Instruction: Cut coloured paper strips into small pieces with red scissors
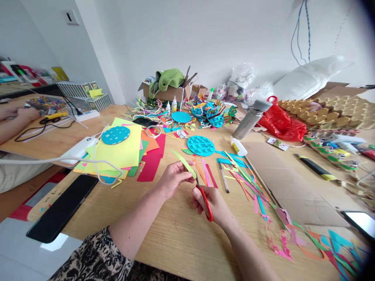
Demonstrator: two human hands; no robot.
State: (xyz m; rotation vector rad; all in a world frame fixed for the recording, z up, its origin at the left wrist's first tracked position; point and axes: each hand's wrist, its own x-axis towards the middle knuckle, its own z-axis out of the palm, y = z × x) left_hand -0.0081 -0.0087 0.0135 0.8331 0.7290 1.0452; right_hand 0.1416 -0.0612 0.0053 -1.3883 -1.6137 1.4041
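Observation:
My left hand (175, 178) pinches a light green paper strip (184, 160) over the middle of the wooden table (164, 230). Red-handled scissors (207, 205) are in my right hand (213, 203), their blades at the near end of that strip. Just beyond my hands lie orange, pink and red paper strips (211, 175). A blue textured oval (200, 145) sits farther back. Yellow paper sheets (117, 152) are stacked to the left, with a dotted blue oval (115, 135) on top.
A black phone (63, 207) lies at the left edge. Behind are glue bottles (174, 104), a box (168, 93) and a metal bottle (250, 119). Cardboard (290, 183) and a cutter (315, 167) lie right. Another person's hands (25, 115) show far left.

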